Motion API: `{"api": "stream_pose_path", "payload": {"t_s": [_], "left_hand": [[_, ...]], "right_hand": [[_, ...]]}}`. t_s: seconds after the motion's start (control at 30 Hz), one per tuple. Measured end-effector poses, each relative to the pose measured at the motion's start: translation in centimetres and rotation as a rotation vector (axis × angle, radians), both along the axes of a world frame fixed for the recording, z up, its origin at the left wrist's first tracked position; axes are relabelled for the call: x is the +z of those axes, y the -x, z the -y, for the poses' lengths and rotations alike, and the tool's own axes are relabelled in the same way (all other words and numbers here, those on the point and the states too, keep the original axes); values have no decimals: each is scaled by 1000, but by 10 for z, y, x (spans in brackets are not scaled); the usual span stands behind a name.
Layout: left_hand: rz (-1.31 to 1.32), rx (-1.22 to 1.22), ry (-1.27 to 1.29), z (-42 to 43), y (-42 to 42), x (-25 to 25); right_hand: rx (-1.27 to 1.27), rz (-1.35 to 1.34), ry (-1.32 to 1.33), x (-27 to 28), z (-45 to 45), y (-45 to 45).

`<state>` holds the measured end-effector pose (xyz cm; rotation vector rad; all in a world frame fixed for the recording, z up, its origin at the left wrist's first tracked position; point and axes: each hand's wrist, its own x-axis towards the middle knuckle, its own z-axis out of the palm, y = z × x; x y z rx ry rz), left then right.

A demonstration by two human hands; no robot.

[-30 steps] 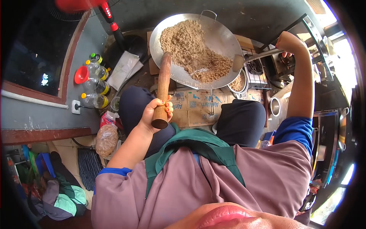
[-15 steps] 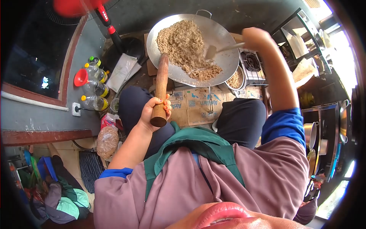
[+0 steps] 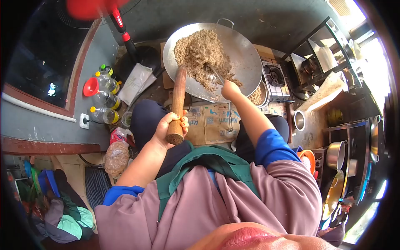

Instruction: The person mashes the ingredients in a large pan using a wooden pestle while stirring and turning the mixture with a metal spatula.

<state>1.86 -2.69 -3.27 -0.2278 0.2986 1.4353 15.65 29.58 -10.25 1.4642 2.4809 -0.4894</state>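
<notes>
A wide metal wok [image 3: 248, 62] holds a heap of brown crumbly food [image 3: 196, 52]. My left hand [image 3: 171, 127] is wrapped round the lower part of a thick wooden pestle [image 3: 179, 91], whose far end rests at the wok's near left rim. My right hand [image 3: 231, 89], over the wok's near right edge, is closed on the handle of a metal spatula [image 3: 217, 76]. The spatula's blade is hidden in the food near the middle of the heap.
A pot of similar food [image 3: 258, 95] and a gas stove [image 3: 276, 76] are right of the wok. Bottles [image 3: 106, 98] and a red funnel [image 3: 91, 86] line the left wall. Flattened cardboard [image 3: 216, 121] lies before the wok. A rack [image 3: 321, 54] is at right.
My right hand has swung left and inward from the stove side, and the spatula has gone from the wok's right side into the heap. My left hand still grips the pestle.
</notes>
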Motion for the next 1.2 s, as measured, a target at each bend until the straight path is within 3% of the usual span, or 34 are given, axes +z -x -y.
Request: {"api": "stream_pose_path", "payload": {"t_s": [0.03, 0.1, 0.2, 0.3, 0.37, 0.47, 0.57, 0.7, 0.73, 0.8, 0.83, 0.87, 0.9, 0.97, 1.1, 1.17, 1.2], "left_hand": [[-17, -2, 11, 0, -1, 1], [-8, -1, 1, 3, -3, 0], [46, 4, -27, 3, -4, 0], [54, 18, -21, 5, -3, 1], [33, 15, -16, 6, -3, 1], [82, 3, -48, 8, 0, -1], [125, -5, -82, 9, 2, -5], [121, 7, -88, 9, 2, -2], [119, 7, -86, 8, 2, -2], [111, 11, -81, 7, 1, -2], [104, 10, -72, 7, 1, -2], [95, 9, -65, 6, 1, -3], [85, 6, -55, 4, 0, -2], [47, 4, -27, 5, -3, 0], [13, -18, -29, 9, -4, -2], [-4, -8, -33, 12, -3, -3], [-16, -5, -37, 13, -3, -3]], "right_hand": [[-37, -119, -62, -12, -3, 9], [-228, -419, 162, 13, -4, 7], [-638, -1032, 882, 42, -17, -43], [-847, -1152, 1073, 69, -15, -99], [-718, -1115, 1020, 80, -16, -142], [-422, -548, 576, 169, -3, -184], [-165, -238, 585, 232, -11, -203], [146, 114, 334, 229, 12, -131], [165, 76, 321, 185, 3, -112], [340, 13, 32, 85, -2, -58], [85, 33, 58, 51, 7, -21], [-13, -28, 30, 18, 8, 6], [-72, -147, 0, -4, 9, 24], [-286, -457, 218, -20, 8, 31], [-759, -1100, 839, 30, 8, -20], [-912, -1257, 1163, 44, 4, -63], [-942, -1262, 1194, 53, 7, -85]]}}
